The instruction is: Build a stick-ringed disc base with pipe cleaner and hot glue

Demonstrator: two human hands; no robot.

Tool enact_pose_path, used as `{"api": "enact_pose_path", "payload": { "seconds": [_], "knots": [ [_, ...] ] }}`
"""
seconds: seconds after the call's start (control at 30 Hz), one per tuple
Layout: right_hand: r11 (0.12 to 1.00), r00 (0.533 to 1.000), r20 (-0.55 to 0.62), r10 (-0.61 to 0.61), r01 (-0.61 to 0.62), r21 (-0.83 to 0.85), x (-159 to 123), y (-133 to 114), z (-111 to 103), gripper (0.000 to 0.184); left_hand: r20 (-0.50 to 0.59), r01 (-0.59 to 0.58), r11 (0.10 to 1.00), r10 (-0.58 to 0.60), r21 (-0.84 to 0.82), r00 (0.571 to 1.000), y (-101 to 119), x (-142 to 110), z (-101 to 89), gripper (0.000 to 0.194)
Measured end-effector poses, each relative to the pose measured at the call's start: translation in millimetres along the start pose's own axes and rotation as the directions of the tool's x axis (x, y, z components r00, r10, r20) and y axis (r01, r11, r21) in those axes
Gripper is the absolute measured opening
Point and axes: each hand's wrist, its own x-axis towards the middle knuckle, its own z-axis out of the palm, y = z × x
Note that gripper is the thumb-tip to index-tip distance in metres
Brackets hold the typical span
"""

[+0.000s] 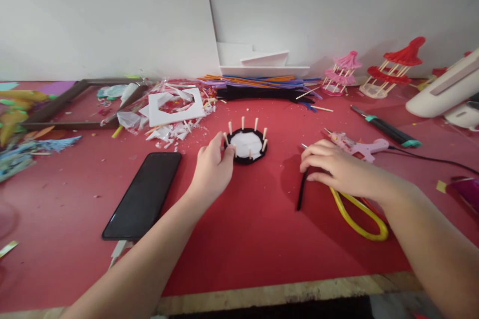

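Note:
A round white base [245,145] with a fuzzy black rim and several short wooden sticks upright around it lies on the red table. My left hand [215,164] pinches its left edge between thumb and fingers. To the right, my right hand [325,164] is closed, palm down, with a short piece of black pipe cleaner [301,194] at its fingertips. Beneath that hand lie scissors with a yellow handle [361,219]; a silver tip shows past the fingers and the rest is covered.
A black phone [142,197] lies left of the base. Foam scraps and a white cut-out frame [175,107] lie behind. Bundled pipe cleaners [262,90] rest along the wall. A pink glue gun [368,149], a black-and-green tool [392,129] and small pink [342,74] and red [392,67] carousel-like models stand or lie right.

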Motion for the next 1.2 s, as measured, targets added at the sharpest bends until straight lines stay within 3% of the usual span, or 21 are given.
{"api": "enact_pose_path", "payload": {
  "seconds": [0.07,0.1,0.17,0.2,0.27,0.33,0.37,0.43,0.53,0.6,0.67,0.73,0.8,0.83,0.9,1.0,1.07,1.13,1.2],
  "knots": [
    [1.000,1.000,0.016,0.000,-0.001,0.021,3.2,-4.2,1.1,0.013,-0.102,-0.049,0.998,0.053,0.049,0.993,2.5,-2.4,-0.5,0.046],
    [0.999,1.000,0.015,-0.002,0.001,0.034,5.0,-7.4,1.6,0.015,-0.184,-0.128,0.989,0.141,0.080,0.973,4.7,-4.8,-1.3,0.048],
    [0.998,1.000,-0.006,-0.002,0.002,0.067,8.2,-15.8,2.9,0.015,-0.316,-0.368,0.913,0.406,0.174,0.858,10.8,-11.8,-3.2,0.047],
    [0.996,1.000,-0.029,-0.005,0.007,0.086,9.3,-20.7,3.7,0.014,-0.331,-0.512,0.830,0.558,0.222,0.761,14.0,-16.3,-3.8,0.040],
    [0.993,0.995,-0.096,-0.030,0.041,0.114,10.2,-31.1,6.0,0.013,-0.102,-0.722,0.654,0.753,0.227,0.650,19.5,-25.8,-3.0,0.022],
    [0.987,0.981,-0.182,-0.067,0.093,0.135,10.2,-41.4,8.8,0.013,0.158,-0.830,0.534,0.816,0.165,0.556,22.4,-34.5,0.8,0.014],
    [0.983,0.971,-0.223,-0.081,0.114,0.141,10.1,-46.0,10.1,0.013,0.244,-0.853,0.497,0.817,0.161,0.522,22.8,-38.0,3.5,0.011],
    [0.979,0.955,-0.281,-0.092,0.138,0.148,10.3,-52.8,11.9,0.014,0.325,-0.865,0.470,0.802,0.178,0.502,22.3,-42.4,8.9,0.007],
    [0.981,0.948,-0.306,-0.089,0.137,0.139,10.9,-53.2,11.0,0.013,0.323,-0.834,0.508,0.769,0.213,0.551,20.5,-43.0,12.8,0.013],
    [0.994,0.933,-0.361,-0.015,0.054,0.100,10.3,-45.7,7.5,0.011,0.307,-0.806,0.542,0.746,0.238,0.592,19.7,-40.8,11.8,0.015],
    [0.989,0.870,-0.471,0.149,-0.128,0.075,7.8,-33.8,2.6,0.009,0.287,-0.781,0.572,0.727,0.250,0.624,19.3,-38.4,9.2,0.015],
    [0.940,0.764,-0.555,0.329,-0.321,0.116,4.0,-21.7,-1.4,0.009,0.259,-0.749,0.618,0.703,0.238,0.662,19.3,-36.8,6.5,0.014],
    [0.890,0.695,-0.571,0.438,-0.426,0.163,0.6,-13.5,-2.3,0.018,0.223,-0.696,0.682,0.660,0.222,0.718,19.5,-36.6,4.9,0.011],
    [0.875,0.682,-0.565,0.464,-0.452,0.173,-0.2,-11.6,-1.5,0.025,0.215,-0.667,0.714,0.632,0.213,0.745,19.6,-36.8,4.8,0.010],
    [0.874,0.692,-0.552,0.465,-0.458,0.162,1.0,-11.7,1.9,0.033,0.210,-0.612,0.769,0.577,0.184,0.789,19.6,-37.4,6.2,0.008],
    [0.933,0.784,-0.522,0.337,-0.352,0.073,8.7,-17.4,5.9,0.023,0.210,-0.520,0.850,0.495,0.085,0.843,20.9,-38.0,10.3,0.011],
    [0.957,0.838,-0.482,0.256,-0.291,0.002,13.6,-22.7,3.9,0.041,0.213,-0.428,0.904,0.417,0.008,0.884,24.3,-39.3,11.3,0.013],
    [0.952,0.853,-0.450,0.265,-0.305,-0.018,12.6,-28.8,-1.9,0.052,0.226,-0.343,0.939,0.343,-0.040,0.912,30.4,-43.0,8.2,0.013],
    [0.927,0.826,-0.451,0.338,-0.376,0.005,0.6,-35.0,-7.6,0.038,0.244,-0.293,0.953,0.301,-0.071,0.922,37.8,-49.8,0.3,0.014]
  ]
}}
